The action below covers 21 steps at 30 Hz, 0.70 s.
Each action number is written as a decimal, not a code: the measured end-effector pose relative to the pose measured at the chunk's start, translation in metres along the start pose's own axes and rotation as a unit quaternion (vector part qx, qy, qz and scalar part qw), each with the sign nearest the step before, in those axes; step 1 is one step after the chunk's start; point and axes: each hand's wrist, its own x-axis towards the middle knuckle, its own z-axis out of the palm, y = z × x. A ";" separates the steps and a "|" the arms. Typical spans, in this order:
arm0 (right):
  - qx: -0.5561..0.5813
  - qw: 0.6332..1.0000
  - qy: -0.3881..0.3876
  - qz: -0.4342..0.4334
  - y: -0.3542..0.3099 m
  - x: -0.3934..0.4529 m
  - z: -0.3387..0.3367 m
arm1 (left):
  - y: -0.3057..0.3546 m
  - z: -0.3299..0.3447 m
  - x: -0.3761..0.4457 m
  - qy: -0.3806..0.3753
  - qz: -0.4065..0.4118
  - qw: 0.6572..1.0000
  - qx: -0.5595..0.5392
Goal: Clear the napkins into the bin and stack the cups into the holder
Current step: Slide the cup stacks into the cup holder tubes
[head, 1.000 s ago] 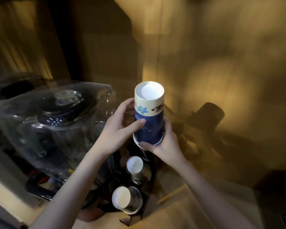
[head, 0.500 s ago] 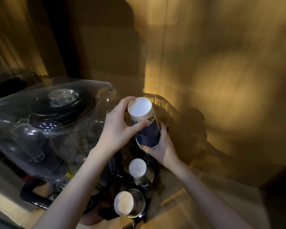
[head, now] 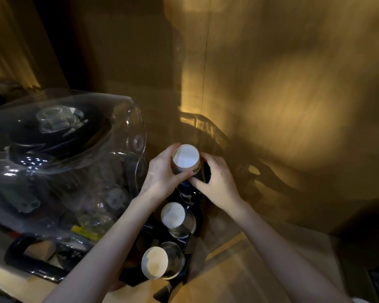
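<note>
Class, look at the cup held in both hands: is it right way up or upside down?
Upside down. The cup shows its flat white base facing up, and its open end points down toward the holder. Both hands grip its sides.

Both hands grip an upturned paper cup (head: 186, 159) over the far slot of a black cup holder (head: 190, 243): the left hand (head: 162, 173) wraps its left side, the right hand (head: 217, 178) its right. Two more upturned cups (head: 172, 214) fill the nearer slots, and a clear plastic dome (head: 59, 154) sits just left of the holder.
</note>
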 end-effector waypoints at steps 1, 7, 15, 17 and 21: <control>-0.017 1.000 -0.008 0.000 0.002 0.000 -0.001 | -0.002 0.003 0.000 -0.004 -0.003 1.000 0.000; -0.108 0.993 -0.052 -0.002 0.005 0.000 -0.003 | -0.012 0.018 -0.003 -0.028 -0.002 0.999 0.037; -0.202 0.976 -0.077 -0.029 0.010 0.004 0.003 | -0.018 0.023 -0.005 -0.061 0.003 0.996 0.064; -0.237 0.967 -0.087 -0.043 0.008 0.004 0.002 | -0.023 0.026 -0.006 -0.072 0.006 0.994 0.076; -0.307 0.942 -0.112 -0.073 -0.001 0.000 -0.004 | -0.024 0.031 -0.009 -0.074 0.048 0.982 0.169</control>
